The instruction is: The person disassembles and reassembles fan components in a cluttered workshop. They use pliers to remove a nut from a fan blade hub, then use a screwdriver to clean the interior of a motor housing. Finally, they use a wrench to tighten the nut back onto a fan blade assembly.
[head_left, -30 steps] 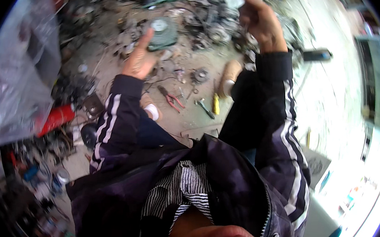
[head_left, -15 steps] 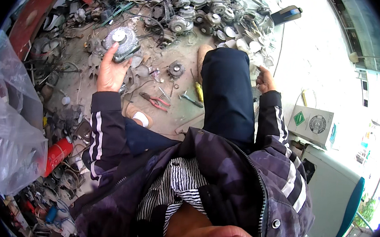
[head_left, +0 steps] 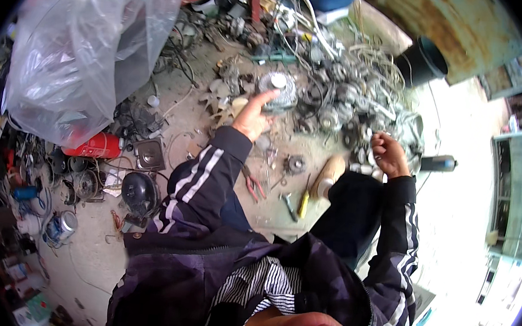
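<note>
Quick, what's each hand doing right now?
Left hand: open, fingers stretched out, touching the round grey metal motor part.
Right hand: curled closed among the small metal parts; whether it holds one cannot be told.

The left hand (head_left: 254,116) reaches toward the upper middle of the frame, arm outstretched, index finger pointing. The right hand (head_left: 388,154), at centre right, is loosely curled, arm bent.
</note>
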The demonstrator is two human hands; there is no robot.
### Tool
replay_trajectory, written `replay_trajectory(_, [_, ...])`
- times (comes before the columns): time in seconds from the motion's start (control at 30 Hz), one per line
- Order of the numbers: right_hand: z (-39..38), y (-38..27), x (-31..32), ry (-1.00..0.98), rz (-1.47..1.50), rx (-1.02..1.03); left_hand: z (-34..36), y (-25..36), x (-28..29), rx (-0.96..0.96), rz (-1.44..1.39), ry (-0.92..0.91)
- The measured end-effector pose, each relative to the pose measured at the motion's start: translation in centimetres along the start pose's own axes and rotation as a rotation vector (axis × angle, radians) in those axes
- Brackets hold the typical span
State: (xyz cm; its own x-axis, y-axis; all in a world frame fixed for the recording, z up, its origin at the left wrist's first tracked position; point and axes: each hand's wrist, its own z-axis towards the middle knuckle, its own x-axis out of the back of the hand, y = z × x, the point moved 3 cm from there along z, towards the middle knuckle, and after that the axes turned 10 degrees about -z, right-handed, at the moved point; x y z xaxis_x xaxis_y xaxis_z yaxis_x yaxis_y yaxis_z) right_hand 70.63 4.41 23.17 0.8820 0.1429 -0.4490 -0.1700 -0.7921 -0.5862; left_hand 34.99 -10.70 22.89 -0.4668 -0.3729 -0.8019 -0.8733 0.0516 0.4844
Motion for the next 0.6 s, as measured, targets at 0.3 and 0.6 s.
replay_trajectory(0.3, [3.0, -10.5, -35.6, -0.184, -1.622, 0.759, -0.8, 1.4, 1.1, -0.046, -0.029, 0.040])
replay_trajectory(0.6, [8.8, -20.9, -57.4, 0.206, -1.574, 1.508, -0.8, 3.0, -1.4, -0.124, 0.009, 0.029])
